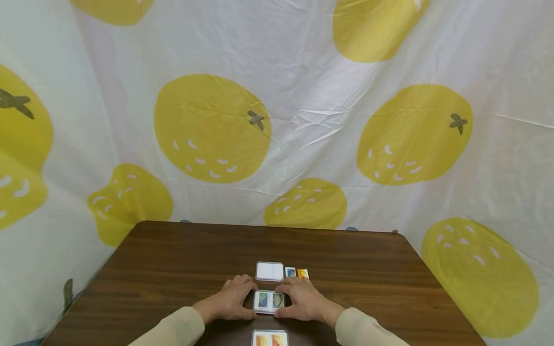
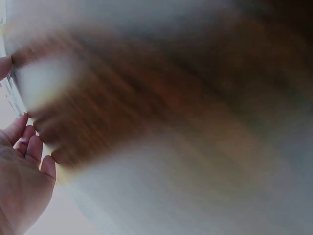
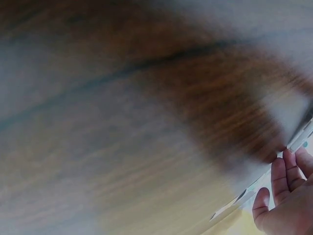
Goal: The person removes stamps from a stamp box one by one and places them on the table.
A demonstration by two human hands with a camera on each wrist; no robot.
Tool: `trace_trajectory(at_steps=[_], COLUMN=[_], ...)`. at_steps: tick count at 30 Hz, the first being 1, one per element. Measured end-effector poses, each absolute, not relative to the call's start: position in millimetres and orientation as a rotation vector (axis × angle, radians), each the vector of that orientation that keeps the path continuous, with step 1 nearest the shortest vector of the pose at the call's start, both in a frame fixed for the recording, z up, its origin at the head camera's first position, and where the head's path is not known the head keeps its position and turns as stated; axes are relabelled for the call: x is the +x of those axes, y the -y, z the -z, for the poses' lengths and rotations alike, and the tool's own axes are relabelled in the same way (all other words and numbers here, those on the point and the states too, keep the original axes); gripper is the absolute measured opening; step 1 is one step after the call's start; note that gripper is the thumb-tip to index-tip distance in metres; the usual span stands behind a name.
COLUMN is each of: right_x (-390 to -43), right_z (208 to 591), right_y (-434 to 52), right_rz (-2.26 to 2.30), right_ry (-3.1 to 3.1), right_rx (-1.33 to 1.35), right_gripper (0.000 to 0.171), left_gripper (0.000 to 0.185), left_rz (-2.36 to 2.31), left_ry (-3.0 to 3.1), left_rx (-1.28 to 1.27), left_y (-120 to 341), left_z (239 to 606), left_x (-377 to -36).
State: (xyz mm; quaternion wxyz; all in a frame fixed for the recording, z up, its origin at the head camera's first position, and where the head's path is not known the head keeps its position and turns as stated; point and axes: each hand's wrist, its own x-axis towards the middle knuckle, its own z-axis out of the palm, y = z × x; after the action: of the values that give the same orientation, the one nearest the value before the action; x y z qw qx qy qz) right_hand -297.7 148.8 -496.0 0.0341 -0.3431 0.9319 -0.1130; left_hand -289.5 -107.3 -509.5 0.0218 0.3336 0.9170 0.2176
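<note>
Between both hands lies a small clear-rimmed plastic case [image 1: 269, 302] with two small stamp-like pictures side by side in it, one blue-green and one darker green. My left hand [image 1: 235, 299] grips its left end, thumb at the near corner and fingers at the far one. At the opposite end, my right hand [image 1: 302, 300] grips it in the same way. In the left wrist view, the fingers [image 2: 34, 147] show at the left edge, over blurred wood. The right wrist view has the fingers [image 3: 279, 178] at lower right, near a thin pale edge.
Beyond the hands is a similar case [image 1: 269, 272] with a white inside. Beside it lie a blue picture piece [image 1: 290, 272] and an orange-yellow one [image 1: 303, 274]. A third case [image 1: 270, 338] with two orange pictures is nearest me. The brown wooden table [image 1: 173, 259] meets a lemon-print curtain [image 1: 303, 144].
</note>
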Motion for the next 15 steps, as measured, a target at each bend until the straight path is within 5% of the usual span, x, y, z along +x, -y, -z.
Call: trace_trajectory(at_steps=[15], right_x=[-298.2], right_z=[497.7], right_y=[-147.4], right_rz=[0.355], right_ry=[-2.865], right_rx=[-1.032], right_gripper=[0.062], left_gripper=[0.053], left_rz=[-0.695], left_ry=[-2.81], left_rx=[1.061], left_y=[109.3], left_z=[506.1], left_x=[-286.2])
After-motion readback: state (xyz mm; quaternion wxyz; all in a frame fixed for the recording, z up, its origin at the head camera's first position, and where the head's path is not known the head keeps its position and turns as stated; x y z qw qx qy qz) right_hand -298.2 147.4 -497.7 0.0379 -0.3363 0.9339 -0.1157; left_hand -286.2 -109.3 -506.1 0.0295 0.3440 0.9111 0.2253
